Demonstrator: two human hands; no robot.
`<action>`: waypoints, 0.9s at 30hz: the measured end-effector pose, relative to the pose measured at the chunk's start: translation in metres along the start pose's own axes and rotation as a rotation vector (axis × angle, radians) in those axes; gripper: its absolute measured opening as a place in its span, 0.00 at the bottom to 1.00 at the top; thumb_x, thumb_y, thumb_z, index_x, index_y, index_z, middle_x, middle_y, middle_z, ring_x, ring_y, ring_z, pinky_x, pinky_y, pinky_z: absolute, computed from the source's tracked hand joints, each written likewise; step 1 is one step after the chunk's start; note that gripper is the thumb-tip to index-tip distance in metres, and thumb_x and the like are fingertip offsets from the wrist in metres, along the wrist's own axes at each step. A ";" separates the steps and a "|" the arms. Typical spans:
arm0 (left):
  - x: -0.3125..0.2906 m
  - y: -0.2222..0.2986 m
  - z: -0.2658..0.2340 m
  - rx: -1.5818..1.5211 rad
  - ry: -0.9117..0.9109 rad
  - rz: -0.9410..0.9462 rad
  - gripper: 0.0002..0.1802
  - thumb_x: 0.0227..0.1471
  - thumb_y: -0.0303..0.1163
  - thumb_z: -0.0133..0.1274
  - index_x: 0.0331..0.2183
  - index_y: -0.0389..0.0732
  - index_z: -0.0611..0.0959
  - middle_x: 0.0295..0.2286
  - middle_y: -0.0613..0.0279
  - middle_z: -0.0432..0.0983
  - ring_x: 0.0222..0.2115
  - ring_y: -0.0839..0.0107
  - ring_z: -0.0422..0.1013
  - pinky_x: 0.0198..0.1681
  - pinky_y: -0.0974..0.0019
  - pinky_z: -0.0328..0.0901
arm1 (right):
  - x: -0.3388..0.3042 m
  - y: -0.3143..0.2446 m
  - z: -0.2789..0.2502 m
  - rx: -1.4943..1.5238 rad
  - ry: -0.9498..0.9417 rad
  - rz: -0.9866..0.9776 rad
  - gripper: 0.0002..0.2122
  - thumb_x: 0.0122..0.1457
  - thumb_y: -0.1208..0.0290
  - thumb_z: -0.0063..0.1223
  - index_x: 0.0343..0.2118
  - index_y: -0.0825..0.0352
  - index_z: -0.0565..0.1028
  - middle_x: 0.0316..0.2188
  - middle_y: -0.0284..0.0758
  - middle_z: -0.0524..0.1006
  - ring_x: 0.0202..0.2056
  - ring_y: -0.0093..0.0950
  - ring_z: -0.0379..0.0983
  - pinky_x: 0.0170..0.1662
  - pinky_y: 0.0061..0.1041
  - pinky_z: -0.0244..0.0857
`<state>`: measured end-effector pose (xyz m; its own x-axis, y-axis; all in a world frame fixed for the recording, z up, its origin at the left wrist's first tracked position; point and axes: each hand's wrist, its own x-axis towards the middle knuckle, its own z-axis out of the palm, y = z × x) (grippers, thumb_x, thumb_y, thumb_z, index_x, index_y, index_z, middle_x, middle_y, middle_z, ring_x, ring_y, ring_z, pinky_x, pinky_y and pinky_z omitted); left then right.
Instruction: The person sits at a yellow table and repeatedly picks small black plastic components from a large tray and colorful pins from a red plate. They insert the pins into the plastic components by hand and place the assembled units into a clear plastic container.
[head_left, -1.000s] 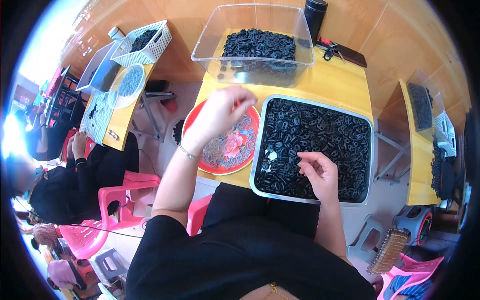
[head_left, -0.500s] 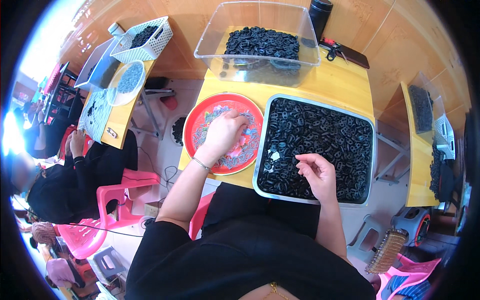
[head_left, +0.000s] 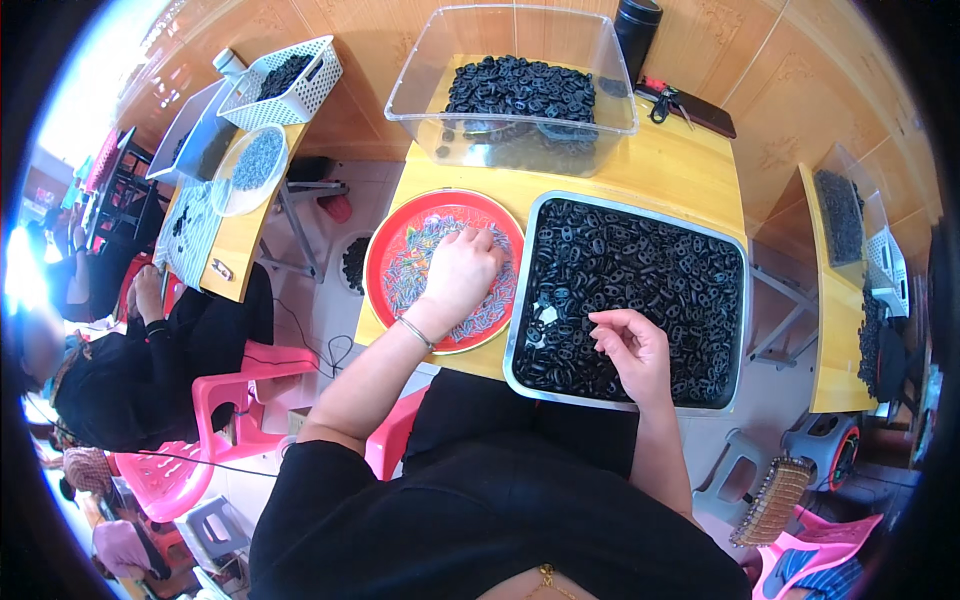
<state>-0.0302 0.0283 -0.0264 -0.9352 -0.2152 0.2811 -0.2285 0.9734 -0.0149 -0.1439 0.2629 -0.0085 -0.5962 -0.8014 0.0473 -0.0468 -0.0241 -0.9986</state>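
Observation:
My left hand (head_left: 464, 270) is over a round red plate (head_left: 378, 262), its fingers curled down among many small grey pin-like pieces (head_left: 405, 285). Its fingertips are hidden, so what they hold cannot be seen. A bracelet circles that wrist. On the right stands a rectangular metal tray (head_left: 513, 345) filled with small black oval pieces (head_left: 640, 260), each with two holes. Above the tray's near part hovers my right hand (head_left: 636, 352), thumb and forefinger pinched together; anything between them is too small to make out. A small white piece (head_left: 547, 314) lies among the black ones.
A clear plastic bin (head_left: 510, 150) with more black pieces stands at the table's back. Beside it are a dark cylinder (head_left: 637, 40) and scissors (head_left: 668, 100). At left, a seated person works by another table with a white basket (head_left: 322, 78). Pink chairs (head_left: 240, 395) stand nearby.
My left hand has shifted slightly right and nearer over the plate. The grey pieces now lie more evenly across its middle. My right hand has stayed nearly still.

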 end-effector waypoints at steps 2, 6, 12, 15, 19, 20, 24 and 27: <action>0.001 -0.001 -0.002 0.016 -0.007 0.057 0.05 0.35 0.29 0.50 0.22 0.45 0.79 0.24 0.64 0.69 0.29 0.68 0.69 0.33 0.64 0.65 | 0.000 -0.001 0.001 -0.002 0.004 0.004 0.08 0.52 0.81 0.50 0.35 0.71 0.75 0.27 0.32 0.75 0.27 0.16 0.71 0.30 0.14 0.65; 0.005 -0.004 -0.010 -0.004 -0.029 0.097 0.06 0.34 0.28 0.52 0.23 0.44 0.79 0.24 0.63 0.69 0.30 0.66 0.69 0.34 0.63 0.65 | -0.001 -0.001 0.000 -0.029 0.008 0.008 0.08 0.52 0.80 0.50 0.35 0.70 0.75 0.26 0.32 0.75 0.26 0.17 0.71 0.29 0.14 0.65; -0.003 -0.012 -0.018 -0.671 -0.014 -0.184 0.04 0.38 0.20 0.50 0.23 0.37 0.76 0.26 0.58 0.74 0.29 0.67 0.73 0.34 0.67 0.67 | 0.002 -0.006 0.000 -0.083 0.019 -0.007 0.08 0.52 0.80 0.50 0.35 0.69 0.75 0.26 0.32 0.76 0.26 0.17 0.71 0.30 0.15 0.66; -0.017 -0.017 -0.017 -1.068 -0.061 -0.411 0.03 0.43 0.18 0.48 0.25 0.35 0.74 0.27 0.61 0.76 0.30 0.77 0.73 0.34 0.74 0.66 | 0.007 -0.006 0.005 -0.207 -0.005 -0.045 0.08 0.50 0.80 0.52 0.35 0.68 0.75 0.26 0.32 0.75 0.26 0.18 0.72 0.28 0.15 0.65; -0.030 -0.024 -0.018 -1.257 -0.029 -0.487 0.03 0.44 0.18 0.47 0.26 0.35 0.73 0.27 0.61 0.76 0.31 0.78 0.72 0.34 0.75 0.66 | 0.020 -0.020 0.020 -0.566 -0.131 -0.140 0.06 0.49 0.77 0.53 0.32 0.66 0.75 0.26 0.35 0.74 0.26 0.28 0.73 0.28 0.23 0.66; -0.032 -0.024 -0.022 -1.167 -0.050 -0.494 0.03 0.45 0.18 0.47 0.26 0.35 0.73 0.28 0.60 0.76 0.31 0.78 0.71 0.34 0.75 0.66 | 0.024 -0.016 0.022 -0.669 -0.170 -0.188 0.05 0.49 0.76 0.53 0.31 0.66 0.75 0.27 0.35 0.74 0.27 0.30 0.73 0.29 0.26 0.67; -0.040 -0.023 -0.015 -1.119 0.158 -0.447 0.04 0.43 0.17 0.49 0.24 0.36 0.72 0.26 0.61 0.76 0.27 0.80 0.71 0.32 0.76 0.66 | 0.036 -0.004 0.035 -0.960 -0.308 -0.209 0.04 0.46 0.75 0.52 0.26 0.64 0.74 0.26 0.35 0.74 0.30 0.35 0.73 0.32 0.33 0.67; -0.044 -0.023 -0.014 -1.275 0.186 -0.489 0.05 0.43 0.17 0.50 0.25 0.36 0.72 0.25 0.62 0.75 0.27 0.80 0.71 0.33 0.76 0.66 | 0.040 -0.004 0.045 -1.090 -0.346 -0.173 0.04 0.42 0.75 0.53 0.24 0.64 0.72 0.24 0.35 0.73 0.30 0.34 0.72 0.32 0.32 0.67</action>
<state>0.0198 0.0164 -0.0247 -0.7596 -0.6378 0.1274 -0.0227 0.2218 0.9748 -0.1314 0.2039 -0.0038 -0.2704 -0.9627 0.0042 -0.8734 0.2435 -0.4217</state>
